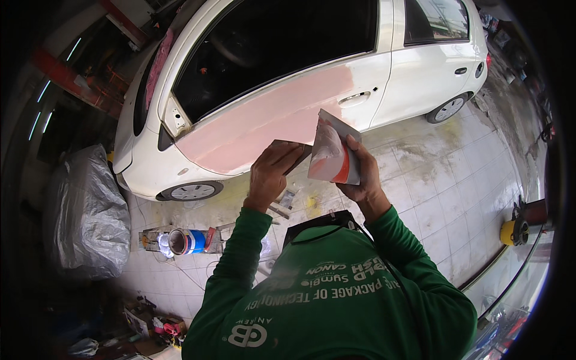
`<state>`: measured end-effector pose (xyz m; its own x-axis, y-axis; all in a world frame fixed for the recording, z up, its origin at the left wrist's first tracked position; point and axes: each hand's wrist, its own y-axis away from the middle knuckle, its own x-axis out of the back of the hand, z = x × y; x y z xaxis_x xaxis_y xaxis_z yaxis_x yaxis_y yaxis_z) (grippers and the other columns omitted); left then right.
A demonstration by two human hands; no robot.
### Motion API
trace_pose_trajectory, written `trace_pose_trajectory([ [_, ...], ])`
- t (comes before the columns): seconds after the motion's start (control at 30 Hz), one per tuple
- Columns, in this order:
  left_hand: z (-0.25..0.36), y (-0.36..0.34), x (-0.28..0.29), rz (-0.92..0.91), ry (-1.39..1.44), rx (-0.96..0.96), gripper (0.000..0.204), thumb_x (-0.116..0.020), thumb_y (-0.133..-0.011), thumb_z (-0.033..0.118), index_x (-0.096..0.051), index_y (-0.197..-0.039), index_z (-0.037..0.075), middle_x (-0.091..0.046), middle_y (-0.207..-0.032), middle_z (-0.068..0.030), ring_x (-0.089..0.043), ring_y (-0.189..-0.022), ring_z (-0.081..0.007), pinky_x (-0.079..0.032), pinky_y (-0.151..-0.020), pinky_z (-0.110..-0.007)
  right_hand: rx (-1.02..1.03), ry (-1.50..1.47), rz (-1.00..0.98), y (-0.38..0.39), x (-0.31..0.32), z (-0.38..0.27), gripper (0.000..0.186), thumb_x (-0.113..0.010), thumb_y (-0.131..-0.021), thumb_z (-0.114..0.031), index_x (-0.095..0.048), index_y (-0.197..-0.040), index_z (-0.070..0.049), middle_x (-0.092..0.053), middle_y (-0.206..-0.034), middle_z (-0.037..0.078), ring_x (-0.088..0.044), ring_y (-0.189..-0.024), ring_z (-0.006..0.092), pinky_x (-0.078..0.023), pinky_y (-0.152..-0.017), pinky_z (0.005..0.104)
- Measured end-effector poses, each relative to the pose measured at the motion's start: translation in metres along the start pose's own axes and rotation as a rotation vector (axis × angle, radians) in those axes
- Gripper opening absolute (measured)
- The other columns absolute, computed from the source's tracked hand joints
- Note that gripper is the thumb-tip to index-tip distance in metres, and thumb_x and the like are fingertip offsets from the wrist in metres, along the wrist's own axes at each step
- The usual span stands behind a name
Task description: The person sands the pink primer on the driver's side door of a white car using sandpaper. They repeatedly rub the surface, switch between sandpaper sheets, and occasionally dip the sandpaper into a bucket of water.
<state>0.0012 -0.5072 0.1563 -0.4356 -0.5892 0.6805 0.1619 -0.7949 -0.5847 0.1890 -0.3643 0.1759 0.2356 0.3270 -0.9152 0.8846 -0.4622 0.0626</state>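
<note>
In front of the white car's front door (252,129), which has a large pink patch of filler, both hands are raised. My left hand (270,174) is closed on a dark, flat spreader (288,157), just left of the board in my other hand. My right hand (363,177) grips a grey board (351,132), tilted, with pale filler paste (327,144) and an orange-red smear on it. The spreader's edge is very near the board; whether they touch I cannot tell.
A low platform (148,240) holds a blue tin (192,242) beside hoses. A covered bulk (87,210) under silver sheeting is at left, clutter (153,327) at lower left, a yellow-black machine (511,231) at right. The car's front wheel (189,191) is ahead.
</note>
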Motion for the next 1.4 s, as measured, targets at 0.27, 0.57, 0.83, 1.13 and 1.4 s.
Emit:
trace_pose_trajectory([
  [0.27, 0.025, 0.016, 0.022, -0.001, 0.327, 0.326, 0.035, -0.055, -0.088, -0.004, -0.067, -0.122, -0.003, -0.067, -0.120, -0.0178, -0.065, -0.113, -0.0295, -0.048, -0.101, -0.037, 0.200, 0.123, 0.016, -0.003, 0.022, -0.042, 0.075, -0.044, -0.102, -0.065, -0.038, -0.154, -0.011, -0.050, -0.150, 0.011, -0.052, -0.135, 0.0285, -0.044, -0.111, 0.0480],
  [0.57, 0.033, -0.049, 0.048, -0.028, 0.206, 0.094, 0.048, -0.048, -0.077, -0.014, -0.065, -0.120, -0.004, -0.068, -0.122, -0.0188, -0.065, -0.115, -0.0316, -0.048, -0.103, -0.038, -0.048, 0.205, 0.041, 0.018, 0.008, -0.023, 0.070, -0.046, -0.106, -0.055, -0.041, -0.149, 0.000, -0.053, -0.146, 0.016, -0.054, -0.132, 0.0274, -0.044, -0.112, 0.0429],
  [0.83, 0.034, -0.072, 0.055, -0.079, 0.168, 0.027, 0.051, -0.047, -0.074, -0.017, -0.069, -0.116, 0.000, -0.072, -0.117, -0.0181, -0.070, -0.110, -0.0334, -0.054, -0.098, -0.039, -0.014, 0.243, 0.041, 0.008, 0.011, -0.020, 0.065, -0.047, -0.108, -0.046, -0.041, -0.147, 0.006, -0.054, -0.144, 0.017, -0.056, -0.130, 0.0263, -0.047, -0.111, 0.0395],
  [1.13, 0.047, -0.033, 0.015, -0.244, 0.150, -0.126, 0.041, -0.060, -0.069, -0.017, -0.074, -0.100, 0.005, -0.077, -0.107, -0.0068, -0.072, -0.104, -0.0267, -0.058, -0.091, -0.037, -0.024, 0.328, 0.326, -0.026, 0.020, -0.008, 0.045, -0.046, -0.109, -0.033, -0.056, -0.132, 0.004, -0.066, -0.121, 0.016, -0.068, -0.111, 0.0254, -0.058, -0.092, 0.0383],
  [1.4, 0.090, -0.035, 0.060, 0.232, 0.287, -0.169, 0.033, -0.060, -0.084, -0.012, -0.068, -0.113, 0.002, -0.070, -0.123, -0.0198, -0.065, -0.121, -0.0405, -0.047, -0.109, -0.051, 0.039, 0.111, 0.099, -0.022, -0.009, -0.004, 0.047, -0.048, -0.107, -0.030, -0.047, -0.142, 0.000, -0.063, -0.130, 0.016, -0.066, -0.116, 0.0270, -0.056, -0.099, 0.0416],
])
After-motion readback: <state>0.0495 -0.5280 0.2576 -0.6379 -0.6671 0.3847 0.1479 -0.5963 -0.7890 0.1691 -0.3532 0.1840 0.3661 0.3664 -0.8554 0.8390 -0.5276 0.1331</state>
